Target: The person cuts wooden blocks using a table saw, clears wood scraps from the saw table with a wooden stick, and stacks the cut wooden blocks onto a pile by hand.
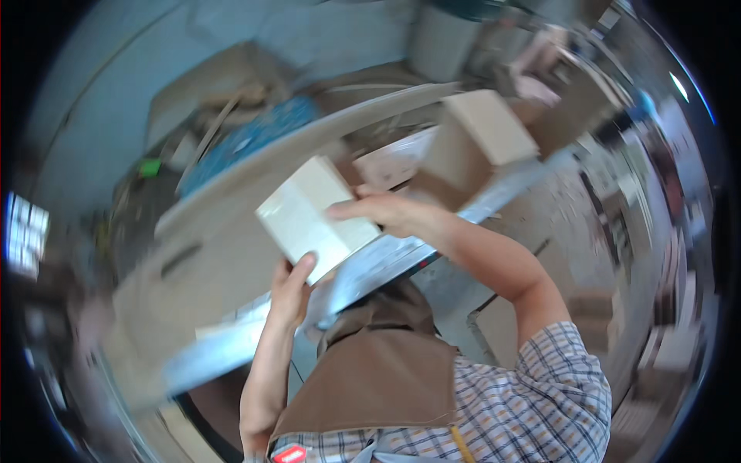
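Over the long bench, my two hands hold a pale cream rectangular block (312, 216) with a smooth, shiny face. It is tilted, and one side shows along its upper right; whether it is one solid piece or a stack of thin boards I cannot tell. My left hand (292, 292) grips its lower corner, thumb on the face. From the right, my right hand (382, 212) reaches across with its thumb pressed on the face and its other fingers hidden behind the block. A taller stack of pale boards (490, 127) stands on the bench beyond my right hand.
The tan bench top (224, 224) has a shiny metal front edge (502, 197). Behind it lie a blue bag (255, 139) and scraps of wood. A grey bin (440, 42) stands at the back wall. Stacked boards (671, 347) line the right side. Much is blurred by motion.
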